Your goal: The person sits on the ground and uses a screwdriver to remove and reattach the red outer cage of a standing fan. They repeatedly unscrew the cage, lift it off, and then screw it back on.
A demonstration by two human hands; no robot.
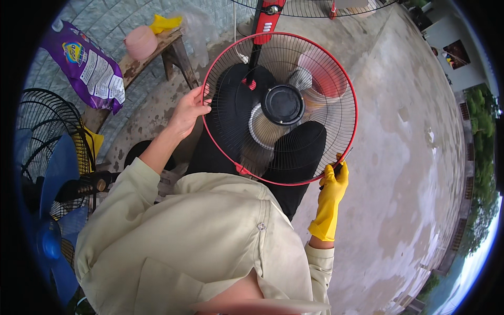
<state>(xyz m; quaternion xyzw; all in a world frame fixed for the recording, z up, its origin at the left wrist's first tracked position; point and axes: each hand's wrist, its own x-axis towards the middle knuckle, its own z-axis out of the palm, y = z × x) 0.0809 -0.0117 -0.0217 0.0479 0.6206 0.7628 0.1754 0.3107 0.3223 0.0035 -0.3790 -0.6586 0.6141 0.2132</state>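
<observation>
A fan with a red-rimmed wire guard [356, 105] lies across my lap, its black hub cap [283, 104] in the middle and blades behind the wires. My bare left hand [191, 110] grips the left of the rim with curled fingers. My right hand [332, 189], in a yellow rubber glove, is closed on a dark-handled tool [342, 168] with a thin metal end, against the rim's lower right; the tool's type is unclear. A red clip [241, 169] sits at the rim's lower left. The red-and-black stand [262, 37] rises beyond the guard.
At left stand a blue-bladed fan [58, 163] with a black cage and a wooden bench [178, 63] holding a purple bag [86, 73], a pink container [139, 44] and a yellow glove [164, 23]. Another wire guard [310, 11] is at top. Concrete ground [399, 147] extends right.
</observation>
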